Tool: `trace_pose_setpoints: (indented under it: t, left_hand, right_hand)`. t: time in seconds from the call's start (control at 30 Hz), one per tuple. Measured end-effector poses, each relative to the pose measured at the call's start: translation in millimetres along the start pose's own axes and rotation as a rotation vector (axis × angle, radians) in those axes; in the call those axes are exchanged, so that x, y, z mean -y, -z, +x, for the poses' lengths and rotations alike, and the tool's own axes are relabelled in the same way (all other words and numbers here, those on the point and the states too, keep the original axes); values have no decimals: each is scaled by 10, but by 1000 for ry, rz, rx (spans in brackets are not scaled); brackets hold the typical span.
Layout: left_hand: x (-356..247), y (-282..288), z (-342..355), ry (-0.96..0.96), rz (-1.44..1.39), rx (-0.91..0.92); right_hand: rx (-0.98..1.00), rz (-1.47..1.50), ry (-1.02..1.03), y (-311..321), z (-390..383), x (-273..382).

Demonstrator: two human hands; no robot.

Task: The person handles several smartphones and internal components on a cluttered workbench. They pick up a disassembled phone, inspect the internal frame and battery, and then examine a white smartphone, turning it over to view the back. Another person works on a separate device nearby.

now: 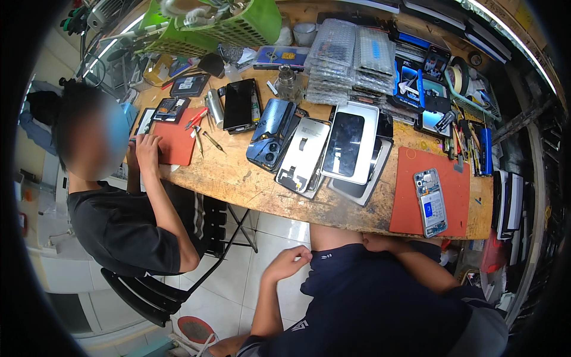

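Red mat [406, 184], lying on the wooden table [285, 199] beyond the right hand [379, 243] and rightward of its fingers. Opened phone [431, 202], lying uncovered upon that mat, likewise beyond and right of those fingers. Left hand [289, 263]: fingers curled together, beside the navy shorts [339, 262]. Right hand: partly hidden near the table edge; cannot tell whether its fingers are apart or together.

It's brick red on both mats [405, 196], white with a blue patch on the phone battery [438, 208], scuffed tan on the workbench [229, 184], blazing lime on the basket [250, 27]!
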State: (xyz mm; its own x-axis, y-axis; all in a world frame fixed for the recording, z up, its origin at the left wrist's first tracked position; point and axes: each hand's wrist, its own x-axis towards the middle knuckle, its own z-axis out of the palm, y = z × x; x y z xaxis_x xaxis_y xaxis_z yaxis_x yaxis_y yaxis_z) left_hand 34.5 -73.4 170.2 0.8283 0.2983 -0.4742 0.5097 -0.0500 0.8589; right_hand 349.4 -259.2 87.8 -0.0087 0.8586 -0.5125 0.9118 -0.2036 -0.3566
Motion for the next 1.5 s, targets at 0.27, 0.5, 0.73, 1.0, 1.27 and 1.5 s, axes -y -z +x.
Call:
trace_pose_setpoints:
  t: [0.27, 0.5, 0.73, 1.0, 1.27, 1.5]
  left_hand:
    - [-1524, 1083, 314, -362, 279, -1105]
    - [-1566, 1331, 869, -322, 488, -1161]
    - [-1186, 1669, 777, -372, -407, -1062]
    - [-1177, 1521, 930, -535, -238, -1189]
    - [-1667, 1371, 891, -251, 705, -1107]
    - [-1805, 1565, 861, -225, 823, -997]
  right_hand:
    - [-722, 175, -273, 64, -771, -684]
    - [-787, 146, -703, 118, -1202, -1087]
    - [-746, 182, -800, 164, -1358, -1286]
    - [-702, 199, -798, 244, -1474, -1433]
    - [-712, 190, -789, 282, -1387, -1358]
    - [-733, 196, -771, 335, -1172, -1197]
